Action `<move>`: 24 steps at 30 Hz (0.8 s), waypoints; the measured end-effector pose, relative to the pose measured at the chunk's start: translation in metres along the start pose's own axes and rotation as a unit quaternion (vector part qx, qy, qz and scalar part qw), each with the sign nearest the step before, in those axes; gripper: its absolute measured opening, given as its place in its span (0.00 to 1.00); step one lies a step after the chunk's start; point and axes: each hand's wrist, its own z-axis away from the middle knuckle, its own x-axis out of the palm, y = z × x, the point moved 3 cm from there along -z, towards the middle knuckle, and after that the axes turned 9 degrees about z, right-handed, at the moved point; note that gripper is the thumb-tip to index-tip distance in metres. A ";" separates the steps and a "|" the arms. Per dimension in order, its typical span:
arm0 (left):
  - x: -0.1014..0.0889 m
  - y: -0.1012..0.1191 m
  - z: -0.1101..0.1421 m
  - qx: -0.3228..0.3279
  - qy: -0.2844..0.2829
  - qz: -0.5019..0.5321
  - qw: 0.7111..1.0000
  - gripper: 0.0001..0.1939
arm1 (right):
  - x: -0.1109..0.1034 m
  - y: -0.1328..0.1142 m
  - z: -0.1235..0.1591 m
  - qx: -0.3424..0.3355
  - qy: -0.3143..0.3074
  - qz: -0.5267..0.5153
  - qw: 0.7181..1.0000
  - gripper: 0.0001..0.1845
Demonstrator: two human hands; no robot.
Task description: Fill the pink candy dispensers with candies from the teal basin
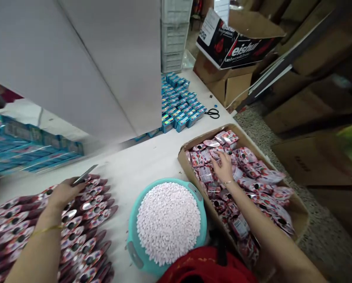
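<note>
My left hand (pixel 63 193) is closed around a thin, flat metal tool (pixel 86 175) whose kind I cannot make out. It is above rows of small pink-and-white printed packs (pixel 96 196), packed closely and each with a dark round spot. My right hand (pixel 223 167) reaches into a cardboard box (pixel 187 165) on the right. Its fingers are apart over pink printed packets (pixel 205 175), with the fingertips near or touching them. Between my hands stands a turquoise basin (pixel 131 224) filled with small white pellets (pixel 168 222).
Blue small boxes (pixel 180 106) stand in rows behind a white panel (pixel 111 59), with more wrapped blue boxes (pixel 31 145) at left. Black scissors (pixel 213 113) lie near the table's far edge. A black printed carton (pixel 237 47) and brown cartons (pixel 305 157) stand beyond.
</note>
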 end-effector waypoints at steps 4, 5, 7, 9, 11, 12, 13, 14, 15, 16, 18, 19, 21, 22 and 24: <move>-0.013 0.024 0.038 -0.006 0.052 0.027 0.998 0.25 | 0.018 0.028 -0.047 0.050 -0.115 0.173 0.977 0.32; -0.014 0.038 0.055 0.015 0.056 0.058 0.997 0.24 | 0.021 0.032 -0.054 0.059 -0.152 0.201 0.966 0.35; -0.007 0.074 0.095 0.086 0.014 0.143 0.986 0.22 | 0.025 0.036 -0.059 0.058 -0.198 0.228 0.951 0.39; 0.008 0.112 0.141 0.183 -0.078 0.200 0.959 0.21 | 0.023 0.040 -0.054 0.034 -0.202 0.228 0.952 0.39; 0.024 0.143 0.188 0.248 -0.171 0.177 0.937 0.19 | 0.015 0.044 -0.045 0.003 -0.188 0.212 0.959 0.34; 0.031 0.154 0.208 0.262 -0.195 0.147 0.934 0.18 | 0.009 0.047 -0.038 -0.010 -0.178 0.196 0.964 0.29; 0.036 0.161 0.225 0.266 -0.203 0.112 0.936 0.18 | 0.001 0.051 -0.032 -0.019 -0.163 0.174 0.971 0.25; 0.040 0.166 0.239 0.261 -0.198 0.077 0.942 0.18 | -0.009 0.054 -0.025 -0.020 -0.140 0.144 0.979 0.23; 0.044 0.169 0.249 0.253 -0.185 0.045 0.949 0.18 | -0.021 0.057 -0.018 -0.014 -0.109 0.105 0.988 0.22; 0.049 0.171 0.256 0.245 -0.171 0.017 0.954 0.18 | -0.033 0.060 -0.011 0.003 -0.074 0.054 0.996 0.21; 0.064 0.176 0.262 0.229 -0.152 -0.012 0.961 0.18 | -0.054 0.063 0.008 0.070 -0.022 -0.089 0.993 0.22; 0.074 0.181 0.263 0.225 -0.147 -0.009 0.963 0.18 | -0.062 0.062 0.019 0.117 -0.011 -0.179 0.977 0.23; 0.098 0.198 0.264 0.227 -0.142 0.030 0.963 0.17 | -0.069 0.053 0.044 0.208 -0.030 -0.363 0.908 0.25; 0.110 0.210 0.264 0.231 -0.139 0.060 0.961 0.17 | -0.070 0.044 0.057 0.243 -0.057 -0.442 0.862 0.25; 0.131 0.235 0.265 0.242 -0.129 0.121 0.954 0.16 | -0.069 0.022 0.083 0.283 -0.125 -0.549 0.776 0.26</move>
